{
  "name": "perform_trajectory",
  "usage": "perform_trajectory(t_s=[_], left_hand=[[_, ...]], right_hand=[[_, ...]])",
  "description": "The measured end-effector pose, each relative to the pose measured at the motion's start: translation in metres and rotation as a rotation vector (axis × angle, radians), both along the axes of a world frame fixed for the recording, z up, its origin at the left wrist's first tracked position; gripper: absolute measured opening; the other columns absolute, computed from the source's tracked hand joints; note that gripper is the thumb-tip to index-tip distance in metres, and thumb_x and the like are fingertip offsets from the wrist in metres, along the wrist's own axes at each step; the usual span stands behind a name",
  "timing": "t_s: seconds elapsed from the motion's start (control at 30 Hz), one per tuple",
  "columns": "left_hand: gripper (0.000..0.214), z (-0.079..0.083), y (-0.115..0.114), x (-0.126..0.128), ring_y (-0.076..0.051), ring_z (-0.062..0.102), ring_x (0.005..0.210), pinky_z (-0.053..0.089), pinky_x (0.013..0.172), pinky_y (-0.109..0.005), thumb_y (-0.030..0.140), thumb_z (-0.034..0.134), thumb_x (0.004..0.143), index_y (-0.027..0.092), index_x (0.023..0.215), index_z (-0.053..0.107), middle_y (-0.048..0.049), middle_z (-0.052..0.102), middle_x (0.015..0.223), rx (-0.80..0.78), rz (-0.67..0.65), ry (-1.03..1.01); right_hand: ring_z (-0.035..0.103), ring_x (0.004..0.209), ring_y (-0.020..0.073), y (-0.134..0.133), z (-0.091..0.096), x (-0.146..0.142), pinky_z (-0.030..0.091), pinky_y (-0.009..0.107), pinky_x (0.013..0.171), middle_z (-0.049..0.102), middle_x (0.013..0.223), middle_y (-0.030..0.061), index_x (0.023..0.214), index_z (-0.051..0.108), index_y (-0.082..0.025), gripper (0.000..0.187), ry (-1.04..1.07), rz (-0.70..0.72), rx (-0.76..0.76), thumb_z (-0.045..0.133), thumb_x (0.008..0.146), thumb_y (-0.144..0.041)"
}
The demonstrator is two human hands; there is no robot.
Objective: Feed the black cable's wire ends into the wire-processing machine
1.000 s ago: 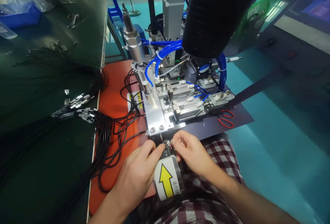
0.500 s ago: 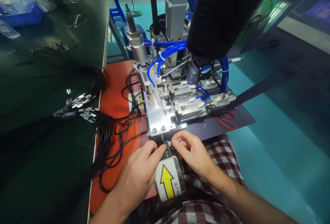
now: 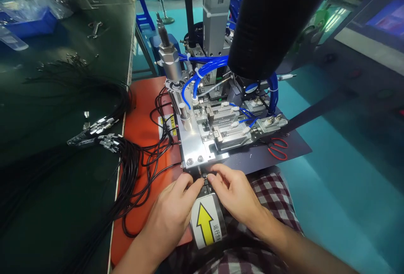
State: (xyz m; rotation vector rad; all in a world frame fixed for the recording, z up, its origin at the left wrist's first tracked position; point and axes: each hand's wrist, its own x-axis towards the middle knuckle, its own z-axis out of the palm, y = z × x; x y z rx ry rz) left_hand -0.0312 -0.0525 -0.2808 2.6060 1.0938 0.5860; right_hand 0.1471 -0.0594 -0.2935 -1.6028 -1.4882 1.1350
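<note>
My left hand (image 3: pixel 172 210) and my right hand (image 3: pixel 232 190) meet at the front edge of a small metal machine (image 3: pixel 202 135). Both pinch the end of a thin black cable (image 3: pixel 203 177) just under the machine's silver plate. Fingers of both hands are closed together on it; the cable tip itself is nearly hidden between the fingertips. Right below my hands sits a plate with a yellow arrow label (image 3: pixel 204 223) pointing toward the machine.
Loops of black cable (image 3: pixel 139 168) lie on the orange mat (image 3: pixel 142 118), with metal-tipped cable ends (image 3: pixel 104 137) bunched on the dark bench at left. Red-handled scissors (image 3: pixel 277 147) rest right of the machine. Blue air hoses (image 3: pixel 202 65) and a big black duct (image 3: pixel 268 17) rise above it.
My right hand has slid slightly left and closed in on my left fingertips; the small red wire tip seen earlier is now covered. The view shifted a little.
</note>
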Motion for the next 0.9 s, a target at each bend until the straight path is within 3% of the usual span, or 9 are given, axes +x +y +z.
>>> perform_trajectory(t_s=[0.27,0.57,0.63,0.77,0.9], left_hand=[[0.031,0.002,0.001,0.001,-0.017,0.057,0.067,0.052,0.058,-0.027,0.011,0.035,0.092,0.009,0.112,0.059,-0.0084,0.055,0.084,0.015,0.003,-0.012],[0.031,0.001,0.0,0.0,-0.016,0.057,0.068,0.052,0.059,-0.026,0.012,0.034,0.093,0.011,0.112,0.059,-0.0077,0.055,0.085,0.008,0.004,0.002],[0.031,0.001,0.001,0.0,-0.017,0.057,0.068,0.052,0.058,-0.027,0.012,0.035,0.093,0.01,0.112,0.059,-0.0078,0.055,0.085,0.001,0.003,-0.001],[0.03,0.001,0.001,0.001,-0.018,0.058,0.068,0.053,0.059,-0.028,0.011,0.038,0.092,0.009,0.112,0.059,-0.0087,0.055,0.085,-0.011,-0.003,-0.022],[0.029,0.001,0.0,0.0,-0.018,0.058,0.068,0.053,0.059,-0.029,0.01,0.038,0.091,0.007,0.112,0.059,-0.0092,0.055,0.085,-0.013,-0.009,-0.025]], right_hand=[[0.032,0.045,0.0098,0.005,-0.008,-0.008,0.025,0.024,0.044,0.031,0.049,-0.0097,0.074,0.057,-0.019,0.012,0.192,-0.084,-0.046,0.057,0.082,-0.028],[0.037,0.048,0.0107,0.0,-0.018,-0.005,0.03,0.024,0.048,0.036,0.054,-0.008,0.078,0.055,-0.02,0.009,0.053,-0.015,0.17,0.052,0.086,-0.025],[0.037,0.048,0.0106,0.001,-0.014,-0.004,0.03,0.024,0.047,0.037,0.053,-0.0079,0.076,0.056,-0.02,0.01,0.12,-0.048,0.124,0.053,0.084,-0.025],[0.04,0.05,0.011,0.006,-0.009,-0.007,0.034,0.023,0.048,0.045,0.056,-0.0056,0.07,0.055,-0.019,0.012,0.431,-0.139,-0.116,0.054,0.079,-0.026],[0.039,0.05,0.0103,0.007,-0.01,-0.008,0.034,0.023,0.048,0.045,0.056,-0.0054,0.069,0.055,-0.018,0.012,0.485,-0.138,-0.164,0.053,0.077,-0.026]])
